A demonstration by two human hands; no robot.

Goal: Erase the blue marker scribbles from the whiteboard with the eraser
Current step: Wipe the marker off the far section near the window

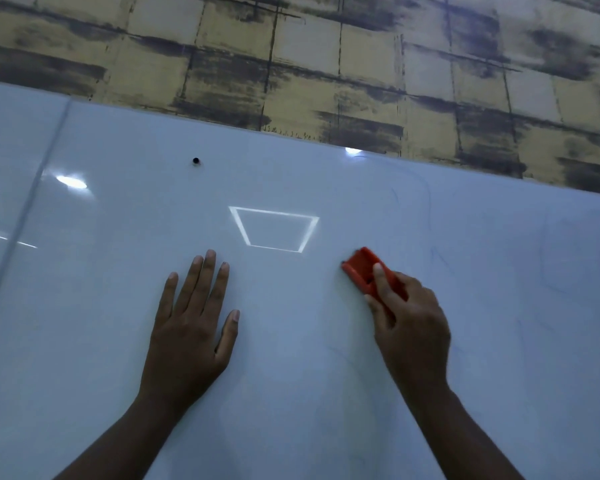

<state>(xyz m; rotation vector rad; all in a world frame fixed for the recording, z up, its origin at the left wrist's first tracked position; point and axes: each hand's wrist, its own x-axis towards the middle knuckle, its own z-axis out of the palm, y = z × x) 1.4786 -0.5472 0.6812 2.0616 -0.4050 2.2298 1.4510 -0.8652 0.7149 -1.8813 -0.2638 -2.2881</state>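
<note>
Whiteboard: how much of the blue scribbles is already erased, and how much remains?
The whiteboard looks clean on its left and middle. The right hand grips the red eraser against the board, while the left hand rests flat on it. Faint blue marker lines remain to the right of the eraser, so that part is left.

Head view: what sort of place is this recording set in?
Probably an indoor room such as a classroom or office, though little shows. A large glossy whiteboard fills the view, a square ceiling light reflection shines in it, and beyond its edge lies a yellow-brown tiled surface. The right hand holds a red eraser.
</note>
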